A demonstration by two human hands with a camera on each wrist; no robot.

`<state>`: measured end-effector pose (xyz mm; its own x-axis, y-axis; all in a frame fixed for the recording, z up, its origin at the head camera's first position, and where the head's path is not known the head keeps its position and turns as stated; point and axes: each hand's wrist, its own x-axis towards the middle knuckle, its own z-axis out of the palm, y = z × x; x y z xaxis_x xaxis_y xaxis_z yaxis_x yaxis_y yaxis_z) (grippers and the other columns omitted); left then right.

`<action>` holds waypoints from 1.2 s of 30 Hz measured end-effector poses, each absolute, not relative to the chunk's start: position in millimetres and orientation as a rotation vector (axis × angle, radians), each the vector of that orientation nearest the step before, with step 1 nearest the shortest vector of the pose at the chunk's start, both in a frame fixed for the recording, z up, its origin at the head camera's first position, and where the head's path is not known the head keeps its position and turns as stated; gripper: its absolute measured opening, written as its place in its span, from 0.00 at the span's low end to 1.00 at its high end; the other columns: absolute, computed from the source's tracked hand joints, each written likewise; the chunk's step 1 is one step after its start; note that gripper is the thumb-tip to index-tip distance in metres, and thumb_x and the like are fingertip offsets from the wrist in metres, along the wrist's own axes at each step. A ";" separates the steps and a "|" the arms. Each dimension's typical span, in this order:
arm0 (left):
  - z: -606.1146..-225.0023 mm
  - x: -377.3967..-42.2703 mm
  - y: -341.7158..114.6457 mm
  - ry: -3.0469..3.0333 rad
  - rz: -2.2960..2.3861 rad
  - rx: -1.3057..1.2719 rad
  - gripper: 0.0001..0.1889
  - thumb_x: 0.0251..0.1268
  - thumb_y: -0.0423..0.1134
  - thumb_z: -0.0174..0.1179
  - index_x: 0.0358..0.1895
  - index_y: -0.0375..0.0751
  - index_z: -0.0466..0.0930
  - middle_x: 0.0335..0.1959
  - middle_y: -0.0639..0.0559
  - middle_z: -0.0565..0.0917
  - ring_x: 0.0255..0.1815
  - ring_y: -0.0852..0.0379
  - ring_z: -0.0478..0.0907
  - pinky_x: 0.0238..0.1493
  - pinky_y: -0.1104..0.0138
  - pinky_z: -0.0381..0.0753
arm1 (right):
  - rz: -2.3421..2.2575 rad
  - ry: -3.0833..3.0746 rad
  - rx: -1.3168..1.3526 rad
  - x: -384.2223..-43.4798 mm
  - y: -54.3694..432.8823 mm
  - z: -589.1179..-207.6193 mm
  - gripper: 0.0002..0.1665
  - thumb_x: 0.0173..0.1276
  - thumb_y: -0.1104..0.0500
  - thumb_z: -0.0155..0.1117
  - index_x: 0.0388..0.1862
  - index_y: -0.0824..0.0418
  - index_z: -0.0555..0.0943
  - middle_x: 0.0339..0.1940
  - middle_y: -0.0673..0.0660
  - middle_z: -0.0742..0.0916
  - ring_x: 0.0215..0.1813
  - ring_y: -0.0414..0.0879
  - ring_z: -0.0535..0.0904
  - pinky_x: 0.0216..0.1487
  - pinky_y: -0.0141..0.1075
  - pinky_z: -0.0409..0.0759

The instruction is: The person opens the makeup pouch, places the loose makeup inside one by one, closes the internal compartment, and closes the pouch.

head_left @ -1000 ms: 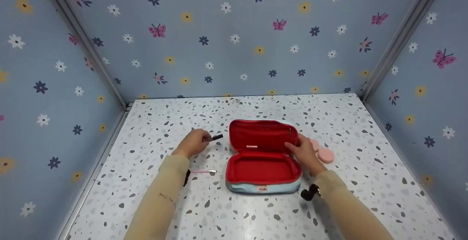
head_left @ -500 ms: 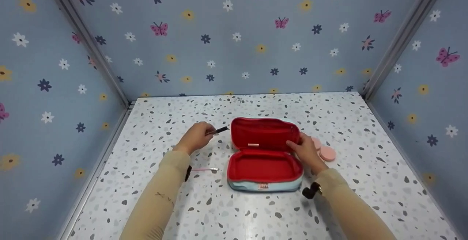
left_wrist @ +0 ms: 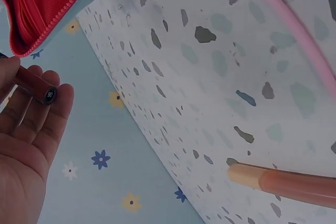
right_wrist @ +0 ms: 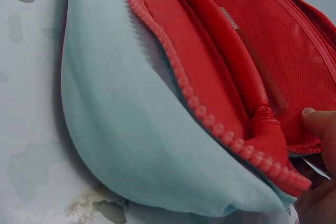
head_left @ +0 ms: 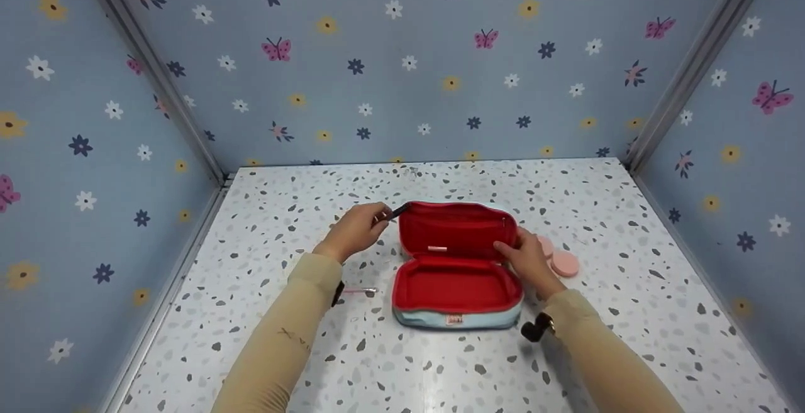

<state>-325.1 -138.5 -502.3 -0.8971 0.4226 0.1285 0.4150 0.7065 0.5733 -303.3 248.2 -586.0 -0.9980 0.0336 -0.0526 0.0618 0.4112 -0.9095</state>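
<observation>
My left hand (head_left: 357, 227) pinches a lip gloss tube (left_wrist: 34, 85) with a black cap and a brownish-red body. The cap reaches the upper left corner of the raised lid of a cosmetic pouch (head_left: 458, 320), light blue outside with red lining. Unzipped, the pouch lies with its lid standing up. At the lid's right side my right hand (head_left: 530, 265) grips the edge; its thumb (right_wrist: 320, 124) lies on the inner mesh and the other fingers are mostly behind. A slender brownish thing (right_wrist: 265, 69) shows through the mesh, its kind unclear.
Two pink round pads (head_left: 565, 263) lie right of the pouch, one partly hidden by the right hand. A thin pink stick (head_left: 360, 290) with a pale tip lies left of it. A peach-brown tube end (left_wrist: 283, 182) shows in the left wrist view. Patterned walls surround the speckled table (head_left: 302, 202).
My left hand has moved up and right, carrying the lip gloss from beside the pouch to its lid's upper left corner. The right hand keeps its grip on the lid.
</observation>
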 end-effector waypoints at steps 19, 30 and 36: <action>-493.0 -331.4 -87.6 2.943 0.905 0.987 0.12 0.77 0.32 0.67 0.58 0.38 0.92 0.50 0.40 0.91 0.53 0.44 0.88 0.58 0.53 0.89 | -1.683 2.680 0.039 -304.4 247.1 -586.0 0.18 0.80 0.62 0.68 0.63 0.69 0.82 0.54 0.66 0.91 0.50 0.43 0.86 0.50 0.27 0.83; -495.2 -335.8 -65.9 3.009 0.763 1.006 0.11 0.77 0.34 0.68 0.55 0.40 0.94 0.47 0.42 0.92 0.50 0.45 0.89 0.58 0.55 0.90 | -1.687 2.617 0.094 -303.5 247.8 -586.7 0.20 0.80 0.61 0.68 0.65 0.67 0.81 0.54 0.65 0.90 0.52 0.46 0.85 0.52 0.29 0.84; -494.4 -339.1 -57.3 3.022 0.735 1.015 0.09 0.77 0.33 0.67 0.53 0.39 0.94 0.46 0.43 0.92 0.51 0.45 0.90 0.59 0.55 0.89 | -1.710 2.632 0.077 -304.2 247.1 -586.7 0.18 0.80 0.62 0.68 0.62 0.69 0.81 0.52 0.66 0.90 0.49 0.44 0.85 0.49 0.28 0.84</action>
<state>-339.1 -57.3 -494.4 -0.7998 0.5417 0.2586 0.5999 0.7078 0.3730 -304.2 247.1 -586.7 -0.9988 0.0401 -0.0279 0.0418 0.4054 -0.9132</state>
